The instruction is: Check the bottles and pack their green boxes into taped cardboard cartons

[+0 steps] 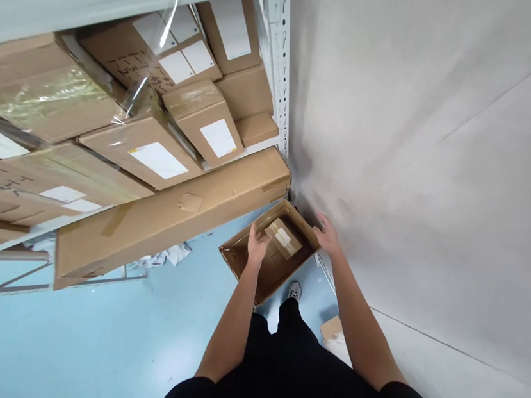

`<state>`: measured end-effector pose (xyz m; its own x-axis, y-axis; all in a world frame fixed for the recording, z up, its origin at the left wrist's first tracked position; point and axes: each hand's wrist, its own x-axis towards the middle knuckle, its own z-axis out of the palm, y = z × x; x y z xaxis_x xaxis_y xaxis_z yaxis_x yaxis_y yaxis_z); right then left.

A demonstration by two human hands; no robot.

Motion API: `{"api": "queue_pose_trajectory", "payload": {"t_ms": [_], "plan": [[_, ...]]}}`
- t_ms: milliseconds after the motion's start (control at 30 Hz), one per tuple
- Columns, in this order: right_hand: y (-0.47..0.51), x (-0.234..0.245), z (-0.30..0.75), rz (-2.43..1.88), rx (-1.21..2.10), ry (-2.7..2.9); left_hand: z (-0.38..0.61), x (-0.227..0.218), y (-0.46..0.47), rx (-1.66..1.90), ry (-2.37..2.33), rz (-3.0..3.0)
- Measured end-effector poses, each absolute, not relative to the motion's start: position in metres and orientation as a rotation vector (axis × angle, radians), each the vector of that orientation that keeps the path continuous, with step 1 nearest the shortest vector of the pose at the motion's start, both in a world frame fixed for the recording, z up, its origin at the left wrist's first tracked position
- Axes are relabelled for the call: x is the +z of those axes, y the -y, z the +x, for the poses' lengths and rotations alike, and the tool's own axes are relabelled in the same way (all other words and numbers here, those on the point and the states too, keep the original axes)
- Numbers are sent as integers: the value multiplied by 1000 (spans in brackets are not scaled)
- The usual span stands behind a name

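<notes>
An open cardboard box [239,257] sits low over the blue floor in front of me, beside the white wall. Inside it lies a small taped cardboard packet [284,239]. My left hand [256,247] reaches down into the box with fingers curled, touching the near end of that packet. My right hand [326,233] rests on the box's right rim with fingers bent over the edge.
A metal shelf rack [280,78] on the left holds several labelled cardboard cartons [146,145], some under plastic wrap. A long flat carton [171,213] juts from the lowest shelf. Paper scraps [166,256] and a small box [333,329] lie on the floor near my shoe [294,290].
</notes>
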<state>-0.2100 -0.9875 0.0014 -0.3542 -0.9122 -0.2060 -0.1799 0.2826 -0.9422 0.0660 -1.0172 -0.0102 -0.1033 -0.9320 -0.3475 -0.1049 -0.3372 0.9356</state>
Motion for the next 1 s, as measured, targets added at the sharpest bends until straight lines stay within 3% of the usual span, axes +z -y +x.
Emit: {"api": "queue_pose_trajectory", "payload": {"t_ms": [100, 667, 1000], "plan": [[987, 27, -193, -1019, -1188, -1754, 80, -2, 1019, -1384, 1126, 1553], [900, 101, -22, -934, -1494, -1984, 224, 62, 1013, -1593, 1448, 1145], [842, 123, 8, -896, -1547, -2132, 239, 92, 993, -1558, 1533, 1026]]}}
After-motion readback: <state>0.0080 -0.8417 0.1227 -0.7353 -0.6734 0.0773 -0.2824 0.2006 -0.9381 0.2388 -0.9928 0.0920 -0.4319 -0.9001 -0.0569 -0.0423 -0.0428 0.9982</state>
